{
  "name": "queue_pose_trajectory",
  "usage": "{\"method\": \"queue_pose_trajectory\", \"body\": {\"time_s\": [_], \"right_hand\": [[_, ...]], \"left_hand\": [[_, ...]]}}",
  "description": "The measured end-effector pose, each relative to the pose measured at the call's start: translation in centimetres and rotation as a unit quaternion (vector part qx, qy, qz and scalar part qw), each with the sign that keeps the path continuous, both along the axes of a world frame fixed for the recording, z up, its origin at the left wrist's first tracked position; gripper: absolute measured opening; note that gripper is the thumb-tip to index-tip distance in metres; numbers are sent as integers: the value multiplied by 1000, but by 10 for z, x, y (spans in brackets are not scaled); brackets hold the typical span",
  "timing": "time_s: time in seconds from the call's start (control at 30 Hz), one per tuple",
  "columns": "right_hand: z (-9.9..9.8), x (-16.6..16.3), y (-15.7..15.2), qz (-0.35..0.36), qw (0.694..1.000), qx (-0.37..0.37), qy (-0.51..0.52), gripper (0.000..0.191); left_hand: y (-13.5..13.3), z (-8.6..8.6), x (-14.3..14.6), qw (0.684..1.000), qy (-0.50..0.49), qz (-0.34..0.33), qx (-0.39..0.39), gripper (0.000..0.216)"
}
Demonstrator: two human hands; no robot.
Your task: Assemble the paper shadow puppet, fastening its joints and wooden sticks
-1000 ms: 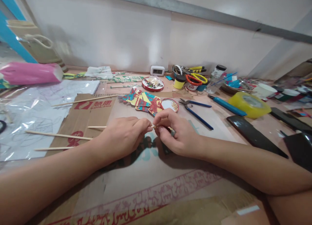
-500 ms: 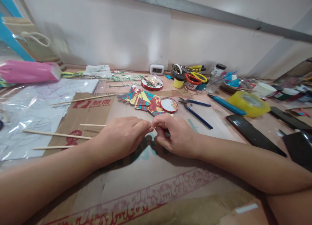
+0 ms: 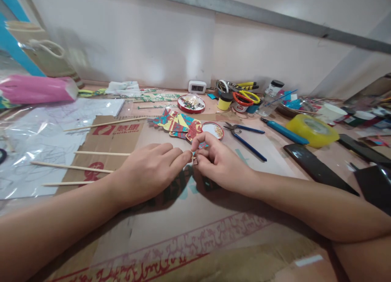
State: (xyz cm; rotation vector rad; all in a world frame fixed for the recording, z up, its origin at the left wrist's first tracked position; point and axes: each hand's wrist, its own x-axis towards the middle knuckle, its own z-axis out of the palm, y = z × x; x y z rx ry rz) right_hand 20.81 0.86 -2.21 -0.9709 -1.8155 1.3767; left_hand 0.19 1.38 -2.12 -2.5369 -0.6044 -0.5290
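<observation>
My left hand (image 3: 152,170) is closed, palm down, around a thin wooden stick (image 3: 100,153) whose long end sticks out to the left behind the hand. My right hand (image 3: 220,160) meets it fingertip to fingertip, thumb and fingers bent in a pinch. A small pale bit shows between the fingertips; whether it is the stick's tip or a separate piece I cannot tell. Just beyond the hands lies a colourful jointed cut-out figure (image 3: 180,125) in red, yellow and blue. Beside it is a red-rimmed lid (image 3: 209,129) with small gold pieces.
Blue-handled pliers (image 3: 244,141) lie right of the lid. More wooden sticks (image 3: 73,167) rest on cardboard (image 3: 113,141) at left. Behind stand a lid of beads (image 3: 191,104), a small clock (image 3: 197,86) and paint jars (image 3: 224,101). Yellow tape (image 3: 311,130) and a black phone (image 3: 319,168) are at right.
The stick under my left hand has slid left and slightly up, so more of it shows. My right forefinger has lifted and the fingers have opened a little around the fingertips' meeting point.
</observation>
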Motion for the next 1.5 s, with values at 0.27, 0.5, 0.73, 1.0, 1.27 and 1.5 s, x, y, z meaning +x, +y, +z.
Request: {"method": "queue_pose_trajectory", "body": {"time_s": [0.27, 0.5, 0.73, 1.0, 1.27, 1.5], "right_hand": [[10, 1, 0, -14, 999, -3, 43, 9], [2, 4, 5, -67, 987, 136, 49, 8], [3, 8, 7, -87, 966, 244, -1, 8], [2, 5, 7, -90, 982, 166, 6, 4], [3, 4, 7, -65, 993, 89, 44, 4], [1, 7, 5, -39, 990, 127, 56, 6]], "left_hand": [[6, -6, 4, 991, -117, 29, -52, 21], [4, -4, 5, 981, -173, 15, -91, 21], [4, -4, 4, 975, -196, 11, -106, 18], [5, -4, 3, 979, -186, 21, -83, 25], [5, -5, 1, 985, -165, 9, -54, 23], [3, -6, 2, 974, -203, 10, -102, 15]]}}
